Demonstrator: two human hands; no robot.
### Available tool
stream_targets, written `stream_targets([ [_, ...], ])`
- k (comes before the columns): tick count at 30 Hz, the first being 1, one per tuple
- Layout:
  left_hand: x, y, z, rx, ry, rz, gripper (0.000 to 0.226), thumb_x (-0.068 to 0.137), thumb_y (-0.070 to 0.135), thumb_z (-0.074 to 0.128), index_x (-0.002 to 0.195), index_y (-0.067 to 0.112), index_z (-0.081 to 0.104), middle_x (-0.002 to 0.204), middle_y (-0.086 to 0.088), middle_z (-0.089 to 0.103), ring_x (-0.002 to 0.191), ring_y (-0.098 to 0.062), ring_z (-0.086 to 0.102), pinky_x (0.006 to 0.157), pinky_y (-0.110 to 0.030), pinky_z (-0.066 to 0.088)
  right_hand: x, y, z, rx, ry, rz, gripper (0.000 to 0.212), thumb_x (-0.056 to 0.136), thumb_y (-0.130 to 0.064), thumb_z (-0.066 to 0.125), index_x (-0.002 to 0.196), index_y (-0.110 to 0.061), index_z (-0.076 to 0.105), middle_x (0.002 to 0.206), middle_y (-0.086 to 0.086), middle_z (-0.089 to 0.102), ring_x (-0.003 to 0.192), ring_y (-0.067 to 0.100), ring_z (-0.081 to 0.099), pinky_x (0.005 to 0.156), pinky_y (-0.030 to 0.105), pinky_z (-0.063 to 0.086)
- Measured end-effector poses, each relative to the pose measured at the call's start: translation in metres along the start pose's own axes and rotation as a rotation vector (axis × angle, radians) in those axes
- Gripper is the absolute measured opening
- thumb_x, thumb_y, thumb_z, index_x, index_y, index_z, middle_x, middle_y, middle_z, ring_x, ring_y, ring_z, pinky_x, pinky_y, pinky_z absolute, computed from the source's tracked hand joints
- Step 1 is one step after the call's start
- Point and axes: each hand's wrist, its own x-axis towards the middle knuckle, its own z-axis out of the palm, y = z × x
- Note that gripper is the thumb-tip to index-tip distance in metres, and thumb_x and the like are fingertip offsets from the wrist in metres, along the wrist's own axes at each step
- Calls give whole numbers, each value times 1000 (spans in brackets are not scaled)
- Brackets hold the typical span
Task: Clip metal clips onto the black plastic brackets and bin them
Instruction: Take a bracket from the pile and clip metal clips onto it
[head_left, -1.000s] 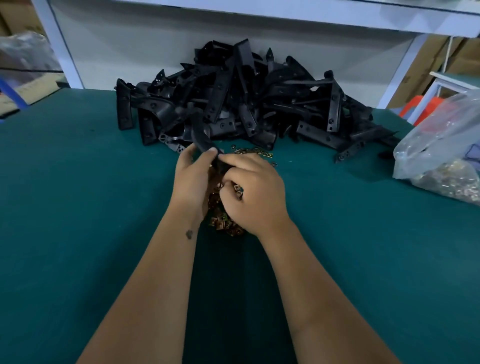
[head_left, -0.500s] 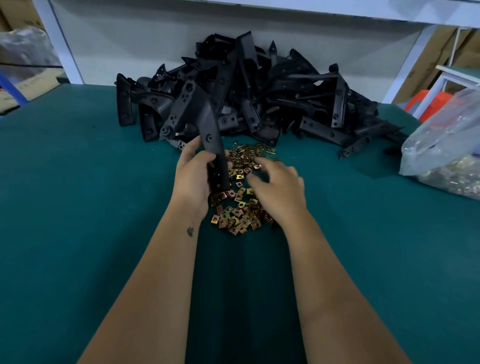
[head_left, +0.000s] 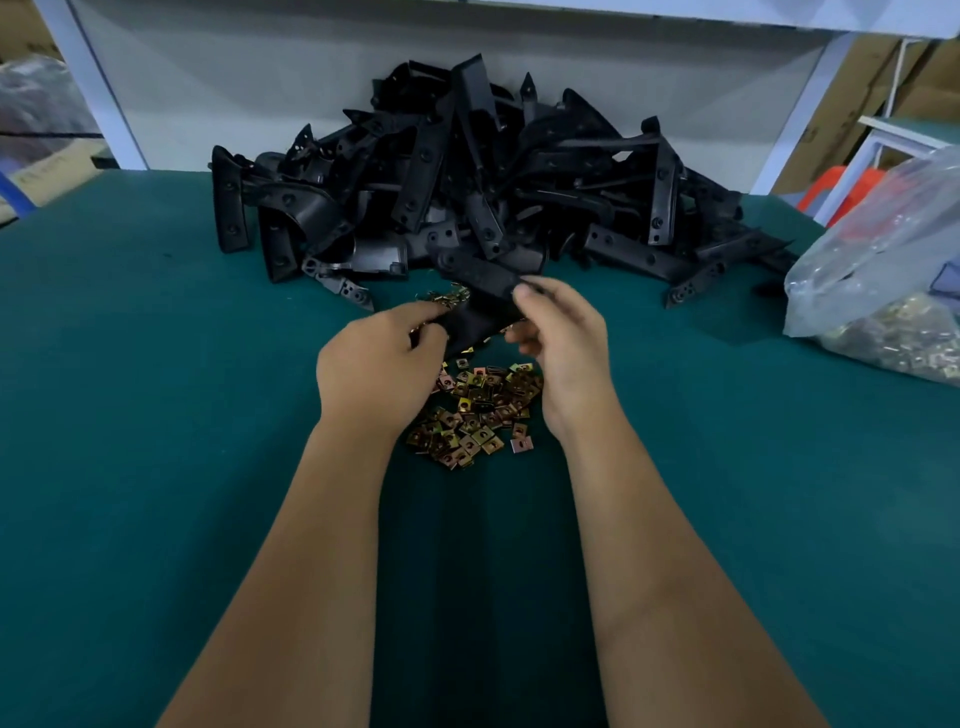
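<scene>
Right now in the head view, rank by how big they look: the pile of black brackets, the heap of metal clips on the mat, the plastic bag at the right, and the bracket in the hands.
1. pile of black brackets
2. plastic bag, cut off by the frame edge
3. heap of metal clips
4. bracket in the hands, partly hidden, so unsure against the clips

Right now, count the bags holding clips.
1: a clear plastic bag of clips at the table's right edge, cut off by the frame. Another bag sits far left off the table; contents unclear.
</scene>
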Motion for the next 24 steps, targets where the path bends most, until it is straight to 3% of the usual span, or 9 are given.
stream_targets([
  [3,3,-4,6,94,152,0,37,92,30,54,128,30,62,114,-3,59,116,-31,45,95,-41,36,0,-1,1,7,55,39,8,92,-15,66,86,-18,70,68,-10,64,55,7,57,56,18,45],
  [5,4,-2,9,10,307,-58,43,90,29,59,132,22,55,129,-9,46,123,-33,36,100,-42,28,0,-2,0,150,110,87,8,95,-14,63,88,-14,67,76,-2,65,56,9,58,59,21,46],
  [7,2,5,12,-159,416,-72,45,90,25,62,132,14,51,133,-12,41,123,-33,35,99,-39,29,1,-3,0,306,117,112,9,96,-14,60,89,-11,64,86,7,64,58,11,61,60,22,47],
  [10,-4,19,18,-524,425,-77,61,91,20,64,143,10,34,140,-7,30,131,-22,33,112,-35,32,-1,-2,6,370,72,108,9,98,-15,58,91,-9,60,89,9,64,65,14,67,63,23,53],
  [13,0,31,17,-1051,417,-303,87,89,23,71,154,23,13,146,2,26,124,-3,47,105,-23,44,-5,-3,16,511,53,153,12,99,-15,56,102,-4,59,91,10,69,70,17,71,67,25,57],
  [15,2,31,17,-1202,299,-378,78,91,27,71,152,25,22,140,9,43,108,8,56,87,-8,45,-8,-5,23,572,33,179,18,100,-16,55,111,-2,58,93,12,69,69,18,72,65,25,58],
  [18,4,29,23,-1261,165,-301,26,96,18,63,122,20,59,111,11,70,101,0,67,86,-16,52,-14,-9,33,409,-70,135,14,99,-18,56,97,-6,63,80,6,71,61,16,68,58,25,54],
  [21,7,24,23,-1147,231,-236,14,97,14,59,107,22,64,99,12,73,96,-1,68,79,-16,53,-16,-14,39,218,-83,72,14,98,-21,58,89,-13,65,76,-3,69,54,15,63,55,25,50],
  [24,11,15,20,-1047,384,-266,18,97,16,59,113,23,63,111,8,69,104,-1,65,95,-21,52,-19,-12,33,-60,42,-6,11,96,-23,56,102,-26,66,92,-10,69,65,8,65,64,23,51],
])
